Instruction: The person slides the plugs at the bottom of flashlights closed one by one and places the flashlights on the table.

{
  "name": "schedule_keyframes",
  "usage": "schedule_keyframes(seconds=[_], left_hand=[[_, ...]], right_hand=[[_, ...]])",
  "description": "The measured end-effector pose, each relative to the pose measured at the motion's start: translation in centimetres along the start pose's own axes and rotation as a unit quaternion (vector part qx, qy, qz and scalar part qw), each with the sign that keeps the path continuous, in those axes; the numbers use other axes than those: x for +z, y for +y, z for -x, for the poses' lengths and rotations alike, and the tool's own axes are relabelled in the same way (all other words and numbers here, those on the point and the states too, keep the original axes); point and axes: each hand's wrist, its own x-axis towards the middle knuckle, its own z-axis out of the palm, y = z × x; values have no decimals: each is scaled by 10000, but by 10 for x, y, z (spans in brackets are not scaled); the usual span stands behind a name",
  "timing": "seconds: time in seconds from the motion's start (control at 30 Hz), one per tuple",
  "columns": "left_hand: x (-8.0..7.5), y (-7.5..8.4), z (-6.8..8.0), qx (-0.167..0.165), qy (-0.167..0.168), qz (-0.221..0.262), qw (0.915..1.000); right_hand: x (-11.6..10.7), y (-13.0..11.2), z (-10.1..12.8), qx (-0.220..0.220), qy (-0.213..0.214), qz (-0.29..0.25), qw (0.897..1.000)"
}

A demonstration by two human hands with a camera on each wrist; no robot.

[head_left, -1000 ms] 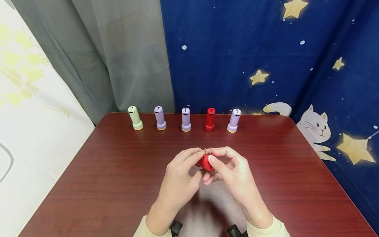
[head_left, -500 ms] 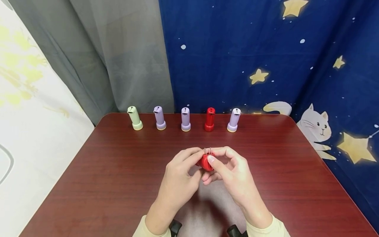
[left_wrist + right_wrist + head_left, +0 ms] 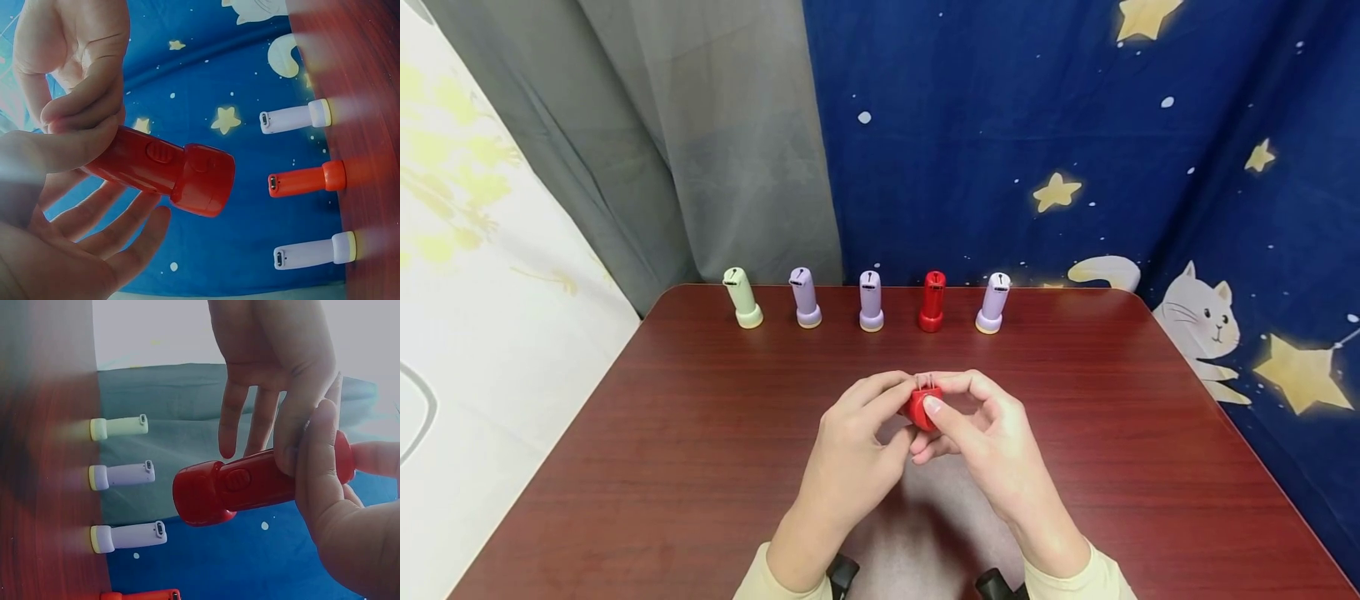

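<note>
While pinched, red flashlight (image 3: 922, 407) between left hand (image 3: 850, 458), right hand (image 3: 992, 450).

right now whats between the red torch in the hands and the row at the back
Only bare table: in the head view nothing lies between the held red torch and the row of five.

**Layout of the table**

A row of five small flashlights is stood upright along the far edge of the table (image 3: 700, 433), each well apart from the next: the first flashlight (image 3: 742, 297) at the left, then the second (image 3: 805, 297), the third (image 3: 870, 301), the fourth (image 3: 932, 301) and the fifth (image 3: 992, 303) at the right. Nearer the front, a sixth flashlight (image 3: 922, 407) is held above the tabletop between the left hand (image 3: 850, 454) and the right hand (image 3: 992, 442), before the third and fourth. Curtains (image 3: 1000, 142) are hung behind the table.
</note>
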Motion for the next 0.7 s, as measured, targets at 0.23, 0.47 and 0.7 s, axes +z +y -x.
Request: schedule_keyframes(seconds=[0.23,0.47,0.7], left_hand=[[-1,0,1,-11,4,-6,10000],[-1,-1,1,-33,33,24,10000],[-2,-2,2,-49,61,43,10000]], right_hand=[[-1,1,0,11,-57,35,10000],[0,1,0,43,-78,71,9999],[0,2,1,11,-123,89,9999]])
